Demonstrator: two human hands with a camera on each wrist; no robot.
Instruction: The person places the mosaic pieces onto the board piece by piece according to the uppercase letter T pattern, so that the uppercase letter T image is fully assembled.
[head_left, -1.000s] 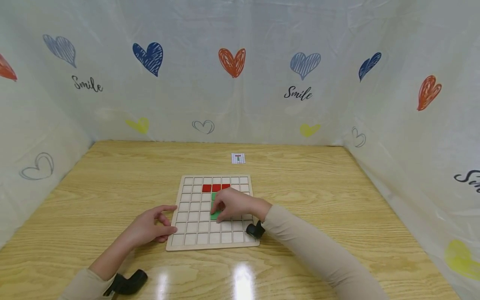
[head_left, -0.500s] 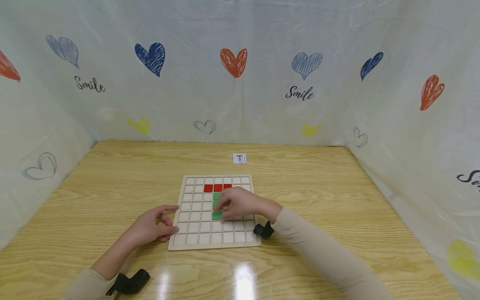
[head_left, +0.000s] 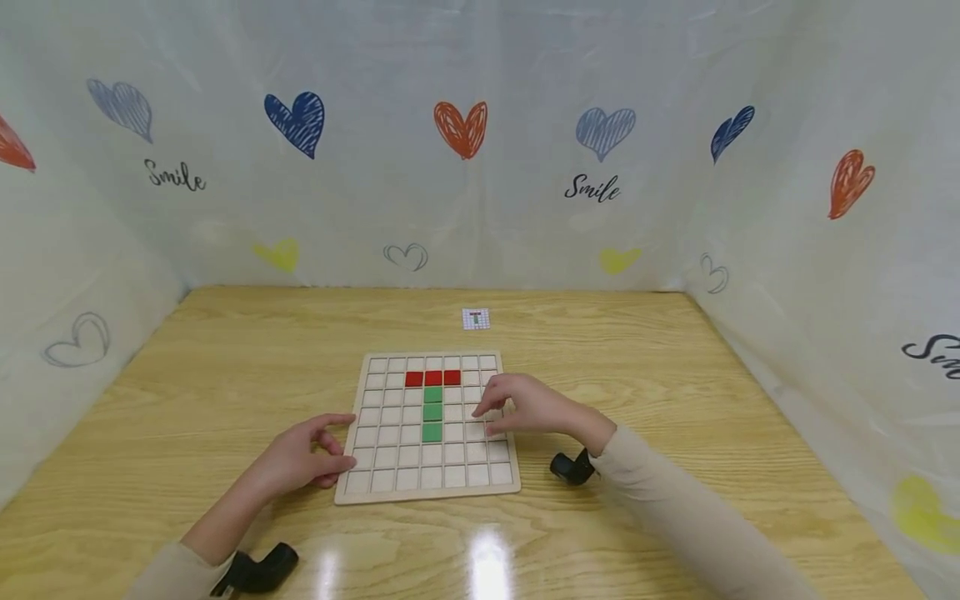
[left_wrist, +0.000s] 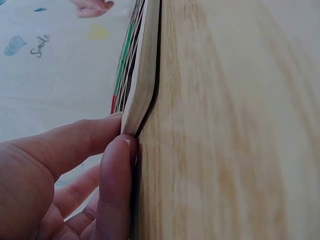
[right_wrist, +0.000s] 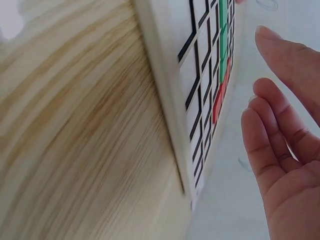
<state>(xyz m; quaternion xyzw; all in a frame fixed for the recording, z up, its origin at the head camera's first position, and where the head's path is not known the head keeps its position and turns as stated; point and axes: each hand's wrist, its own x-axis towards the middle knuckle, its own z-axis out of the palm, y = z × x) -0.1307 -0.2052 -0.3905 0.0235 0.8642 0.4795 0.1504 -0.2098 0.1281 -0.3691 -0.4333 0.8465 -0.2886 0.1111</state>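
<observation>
A square wooden grid board (head_left: pixel 427 497) lies on the table. A row of red tiles (head_left: pixel 433 378) sits near its far side, and a column of green tiles (head_left: pixel 432 412) runs toward the person from the middle red one. My left hand (head_left: pixel 300 457) touches the board's left edge with thumb and index fingertip set apart; in the left wrist view both tips meet the board's side (left_wrist: pixel 142 85). Over the right-hand columns hovers my right hand (head_left: pixel 532 406), fingers loosely bent and holding nothing. The right wrist view shows a gap between its thumb (right_wrist: pixel 285 52) and fingers.
A small printed card (head_left: pixel 476 318) with a red and green T pattern lies beyond the board. The wood-grain table (head_left: pixel 637 358) is bordered by white sheets with hearts (head_left: pixel 461 129). Black devices (head_left: pixel 258 568) are strapped at both wrists.
My right hand has moved right, off the green column, uncovering the green tiles and the right-hand red tile. The left hand stays at the board's edge.
</observation>
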